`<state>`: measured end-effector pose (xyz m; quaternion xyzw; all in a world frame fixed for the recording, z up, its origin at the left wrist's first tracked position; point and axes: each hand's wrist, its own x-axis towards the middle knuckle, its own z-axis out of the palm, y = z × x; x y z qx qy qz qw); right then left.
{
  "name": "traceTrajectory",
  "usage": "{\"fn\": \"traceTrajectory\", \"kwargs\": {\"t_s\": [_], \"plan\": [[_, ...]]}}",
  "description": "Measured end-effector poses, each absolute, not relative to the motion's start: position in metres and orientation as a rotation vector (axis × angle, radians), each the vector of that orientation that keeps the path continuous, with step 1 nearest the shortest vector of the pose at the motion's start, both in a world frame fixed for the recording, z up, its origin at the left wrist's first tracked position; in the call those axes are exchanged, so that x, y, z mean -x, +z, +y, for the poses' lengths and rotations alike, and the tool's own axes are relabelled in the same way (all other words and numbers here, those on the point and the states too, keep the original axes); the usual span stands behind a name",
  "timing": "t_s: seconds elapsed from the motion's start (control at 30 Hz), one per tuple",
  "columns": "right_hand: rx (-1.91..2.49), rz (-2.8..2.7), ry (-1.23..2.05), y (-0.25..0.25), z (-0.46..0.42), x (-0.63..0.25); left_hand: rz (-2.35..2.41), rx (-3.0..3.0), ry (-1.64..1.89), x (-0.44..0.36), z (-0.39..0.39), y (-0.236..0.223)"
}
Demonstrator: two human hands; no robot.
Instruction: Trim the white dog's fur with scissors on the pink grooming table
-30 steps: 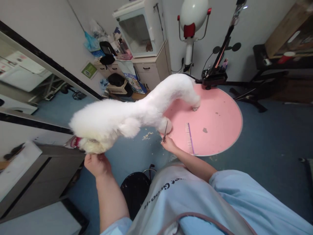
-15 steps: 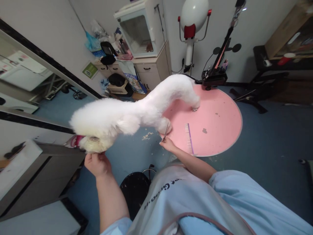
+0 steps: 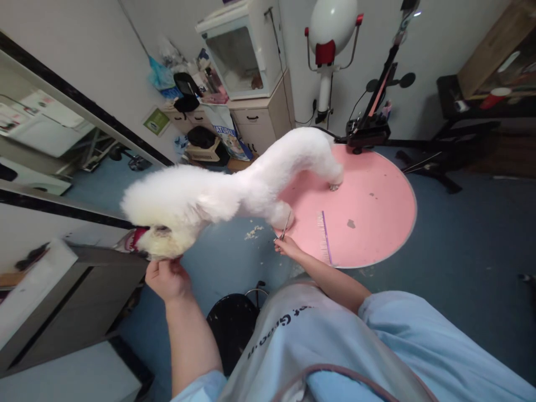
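A fluffy white dog (image 3: 268,178) stands on the round pink table (image 3: 372,223), its head stretched out past the table's left side. My left hand (image 3: 168,279) is closed at the dog's muzzle, fingertips pressed into the fur under its chin. In my right hand (image 3: 288,247) is a pair of scissors (image 3: 285,229), with the blades pointing up beside the dog's front paw. A purple-backed comb (image 3: 325,237) lies on the table just right of that hand.
A black stool (image 3: 232,324) stands below the dog. Behind the table are a white dryer (image 3: 333,28) on a stand and a black clamp arm (image 3: 368,134). A large mirror (image 3: 50,128) and a grey cabinet (image 3: 79,301) flank the left. Cut fur (image 3: 253,231) lies on the floor.
The dog's head has turned slightly, so more of its face and dark eye area shows. My left hand stays at its chin; the scissors have hardly moved.
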<state>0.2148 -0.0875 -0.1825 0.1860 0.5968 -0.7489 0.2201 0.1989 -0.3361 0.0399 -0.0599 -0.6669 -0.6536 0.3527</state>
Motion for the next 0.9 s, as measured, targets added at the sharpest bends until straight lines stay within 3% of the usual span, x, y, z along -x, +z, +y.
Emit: {"fn": "traceTrajectory", "kwargs": {"t_s": [0.63, 0.73, 0.83, 0.9], "plan": [[-0.553, 1.23, -2.192, -0.187, -0.082, -0.22, -1.761, 0.218, -1.735, -0.202, -0.338, 0.029], [-0.554, 1.203, -2.197, -0.192, -0.083, -0.223, -1.712, 0.012, -1.821, -0.201, -0.336, 0.02], [-0.544, 1.421, -2.096, -0.197, -0.07, -0.235, -1.612, -0.255, -1.957, -0.198, -0.329, 0.006], [-0.549, 1.823, -1.816, -0.2, -0.046, -0.248, -1.546, -0.344, -2.025, -0.193, -0.323, -0.002]]}}
